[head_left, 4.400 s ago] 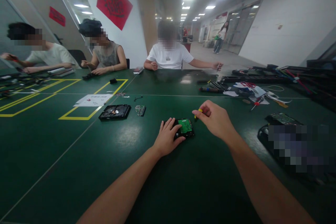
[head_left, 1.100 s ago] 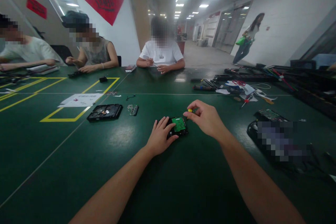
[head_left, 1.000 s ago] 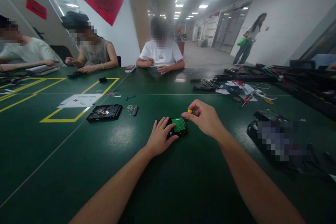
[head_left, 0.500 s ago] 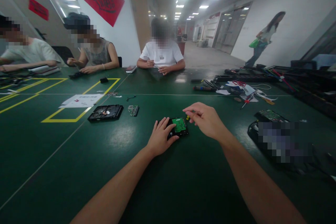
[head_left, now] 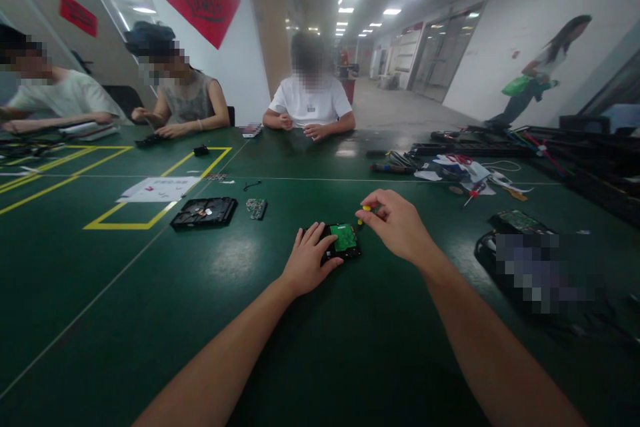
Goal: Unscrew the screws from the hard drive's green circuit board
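My left hand lies across the left part of a black hard drive, pressing it to the table. Its fingers reach over the far side and its thumb rests by the near edge. A green circuit board shows on the drive's upper face. Just beyond the drive's right end, my right hand is closed in a pinch around a small yellow screwdriver. Most of the tool is hidden by the fingers, and its tip is too small to make out.
An opened black drive casing and a loose circuit board lie to the left. Black equipment sits at the right, with cables and tools behind. Several people sit across the table; another person walks at far right.
My right hand has shifted slightly, fingertips now farther from the drive, and more of the yellow screwdriver shows. The left hand keeps its place on the drive. The walking person moved right.
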{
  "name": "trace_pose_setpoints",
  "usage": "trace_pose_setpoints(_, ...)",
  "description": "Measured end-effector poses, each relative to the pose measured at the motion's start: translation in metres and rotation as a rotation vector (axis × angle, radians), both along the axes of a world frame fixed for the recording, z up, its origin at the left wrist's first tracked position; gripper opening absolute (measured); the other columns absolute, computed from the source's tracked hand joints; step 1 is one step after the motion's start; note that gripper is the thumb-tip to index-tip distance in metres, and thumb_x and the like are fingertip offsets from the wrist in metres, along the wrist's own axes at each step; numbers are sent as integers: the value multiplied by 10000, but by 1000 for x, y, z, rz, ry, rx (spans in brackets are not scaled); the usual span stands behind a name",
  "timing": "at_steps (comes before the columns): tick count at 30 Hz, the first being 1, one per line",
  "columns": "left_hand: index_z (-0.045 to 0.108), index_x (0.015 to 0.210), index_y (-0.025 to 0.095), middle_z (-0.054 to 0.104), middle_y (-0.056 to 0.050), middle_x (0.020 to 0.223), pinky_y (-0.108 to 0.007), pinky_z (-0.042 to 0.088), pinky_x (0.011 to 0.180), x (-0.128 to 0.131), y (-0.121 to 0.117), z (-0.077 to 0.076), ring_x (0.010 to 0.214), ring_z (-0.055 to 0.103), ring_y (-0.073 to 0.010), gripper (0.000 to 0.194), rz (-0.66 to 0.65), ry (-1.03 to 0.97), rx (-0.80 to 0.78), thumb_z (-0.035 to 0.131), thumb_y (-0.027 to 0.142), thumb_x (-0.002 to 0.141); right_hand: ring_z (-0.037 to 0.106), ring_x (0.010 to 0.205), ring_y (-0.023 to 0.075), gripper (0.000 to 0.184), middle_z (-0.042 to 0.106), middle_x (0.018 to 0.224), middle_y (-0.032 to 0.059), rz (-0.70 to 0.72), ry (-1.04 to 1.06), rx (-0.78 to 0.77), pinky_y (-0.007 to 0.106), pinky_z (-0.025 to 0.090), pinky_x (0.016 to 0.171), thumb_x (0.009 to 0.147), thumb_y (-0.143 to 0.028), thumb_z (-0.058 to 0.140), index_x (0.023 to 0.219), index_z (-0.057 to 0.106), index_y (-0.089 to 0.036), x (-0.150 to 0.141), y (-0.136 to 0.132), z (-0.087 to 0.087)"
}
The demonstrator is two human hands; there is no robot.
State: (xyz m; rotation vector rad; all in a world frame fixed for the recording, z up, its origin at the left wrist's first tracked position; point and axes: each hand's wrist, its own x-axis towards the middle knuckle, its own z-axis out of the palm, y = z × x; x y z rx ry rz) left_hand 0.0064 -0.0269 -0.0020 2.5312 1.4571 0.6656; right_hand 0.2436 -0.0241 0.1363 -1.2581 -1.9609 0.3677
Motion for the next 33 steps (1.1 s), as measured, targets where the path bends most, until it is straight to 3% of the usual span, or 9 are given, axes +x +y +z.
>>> trace_pose_setpoints(4,525,1479,322,335,-91,1680,-675,197,1243,-1,0,0,1572,249,-361,560,0,6,-2,614,566,983,641,666,130,191,671,1115,79,59,98,-104,304,534,612,969,-310,611,1124,698,-239,-2,0,-2)
trace_pose_setpoints(8,522,1484,321,339,-90,1678,-668,188,1248,-2,0,1,1574,247,-357,564,0,4,4,619,560,982,655,691,142,210,674,1085,80,60,123,-111,301,542,612,974,-401,626,1040,739,-237,-5,-1,-1)
trace_pose_setpoints(12,524,1480,326,348,-86,1673,-671,189,1247,-1,0,1,1573,248,-355,562,-5,3,-1,622,563,979,658,670,134,204,715,1076,56,127,83,-118,300,522,633,988,-332,597,1084,758,-251,-4,-4,5)
trace_pose_setpoints(17,525,1480,316,339,-94,1677,-662,174,1254,0,0,1,1572,249,-354,569,4,8,0,620,569,979,643,632,147,208,736,883,26,40,3,-108,311,483,638,991,-291,575,1101,744,-238,-2,-5,9)
trace_pose_setpoints(19,527,1478,310,339,-98,1676,-656,179,1254,0,0,2,1573,247,-355,565,3,14,-4,613,569,983,643,661,155,162,731,910,35,-6,-16,-68,313,485,641,953,-346,653,1026,736,-227,-2,-3,7)
trace_pose_setpoints(23,523,1480,312,336,-95,1678,-656,181,1254,0,-1,2,1576,240,-352,569,7,25,-8,606,579,984,644,705,171,279,694,913,52,-39,0,-33,309,512,620,866,-484,760,927,720,-215,-3,1,1)
trace_pose_setpoints(29,520,1484,319,328,-90,1683,-656,175,1257,0,0,1,1580,229,-351,577,14,26,-13,607,587,981,695,644,138,275,686,1155,86,63,133,-152,288,571,546,974,-389,608,1190,703,-248,-2,1,-3)
trace_pose_setpoints(33,513,1490,318,321,-87,1686,-654,167,1260,0,-1,3,1582,224,-353,578,9,16,-18,604,582,985,730,687,179,249,716,876,37,2,192,-195,302,598,610,988,-362,590,1193,642,-229,-2,5,-7)
